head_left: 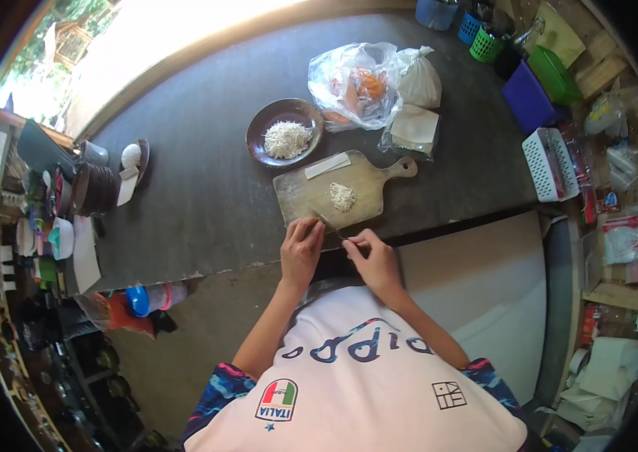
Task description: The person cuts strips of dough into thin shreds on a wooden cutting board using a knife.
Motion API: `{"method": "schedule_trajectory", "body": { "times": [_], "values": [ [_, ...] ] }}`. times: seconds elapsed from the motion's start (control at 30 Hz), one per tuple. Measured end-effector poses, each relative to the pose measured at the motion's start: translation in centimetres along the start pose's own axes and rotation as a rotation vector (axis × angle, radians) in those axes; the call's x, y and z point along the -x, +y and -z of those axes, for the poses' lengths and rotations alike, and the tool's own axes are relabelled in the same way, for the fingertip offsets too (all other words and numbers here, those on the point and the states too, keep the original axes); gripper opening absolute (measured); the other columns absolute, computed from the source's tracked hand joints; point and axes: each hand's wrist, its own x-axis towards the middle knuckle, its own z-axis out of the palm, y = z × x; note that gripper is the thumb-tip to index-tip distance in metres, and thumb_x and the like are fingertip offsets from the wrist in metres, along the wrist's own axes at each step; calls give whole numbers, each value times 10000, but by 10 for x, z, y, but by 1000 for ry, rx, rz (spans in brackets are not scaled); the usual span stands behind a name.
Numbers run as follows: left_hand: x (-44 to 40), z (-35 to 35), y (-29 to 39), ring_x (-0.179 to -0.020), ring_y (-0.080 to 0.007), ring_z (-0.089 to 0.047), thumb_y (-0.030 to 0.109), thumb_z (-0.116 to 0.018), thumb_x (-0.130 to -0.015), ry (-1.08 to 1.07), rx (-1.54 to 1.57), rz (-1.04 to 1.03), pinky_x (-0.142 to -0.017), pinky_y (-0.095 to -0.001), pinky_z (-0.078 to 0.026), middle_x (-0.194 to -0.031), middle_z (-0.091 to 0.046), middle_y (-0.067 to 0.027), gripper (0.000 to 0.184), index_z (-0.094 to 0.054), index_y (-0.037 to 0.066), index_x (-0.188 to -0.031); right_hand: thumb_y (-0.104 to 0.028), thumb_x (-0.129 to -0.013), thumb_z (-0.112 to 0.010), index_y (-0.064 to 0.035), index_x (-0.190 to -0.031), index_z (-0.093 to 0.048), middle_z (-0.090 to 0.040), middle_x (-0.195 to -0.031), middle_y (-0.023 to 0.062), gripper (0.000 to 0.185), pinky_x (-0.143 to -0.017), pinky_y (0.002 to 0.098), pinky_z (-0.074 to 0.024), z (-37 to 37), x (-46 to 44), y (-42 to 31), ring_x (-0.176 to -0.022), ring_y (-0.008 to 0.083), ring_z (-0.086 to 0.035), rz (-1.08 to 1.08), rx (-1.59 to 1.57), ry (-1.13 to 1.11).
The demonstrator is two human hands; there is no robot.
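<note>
A wooden cutting board (364,197) with a handle lies near the counter's front edge. On it are a small pile of thin pale shreds (343,197) and flat white strips (328,165). My left hand (303,245) is closed at the board's front edge, its fingertips at something too small to make out. Just right of it, my right hand (370,256) pinches a thin dark knife (331,226) that points toward the left fingers. Behind the board, a brown bowl (253,134) holds a larger heap of shreds (287,140).
Plastic bags (356,83) with orange items, a tied white bag (419,79) and a clear packet (414,128) sit behind the board. Stacked dark bowls (93,190) stand left; a white basket (550,166) and purple bin (529,96) stand right. The counter edge runs before me.
</note>
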Motion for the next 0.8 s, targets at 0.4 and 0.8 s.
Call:
{"method": "schedule_trajectory", "body": {
  "times": [0.4,0.8],
  "values": [
    [-1,2,3,-1090,-282,-698,50,-790,-916,24,-9,10,-888,-406,-604,-1133,-709,-67,180,-779,29,-1094,-168,-1040,-769,-8,-1042,-716,-785,-828,62,169,-691,259,-526,4,-4,-2,-768,91,-724,-55,-166,-74],
    [2,5,0,-1124,-260,-691,76,-772,-936,-8,-38,-4,-896,-389,-614,-1173,-696,-59,194,-775,25,-1123,-154,-1038,-776,8,-1040,-704,-783,-841,67,177,-704,244,-511,7,-10,6,-776,79,-705,-57,-117,-125]
  ]
}}
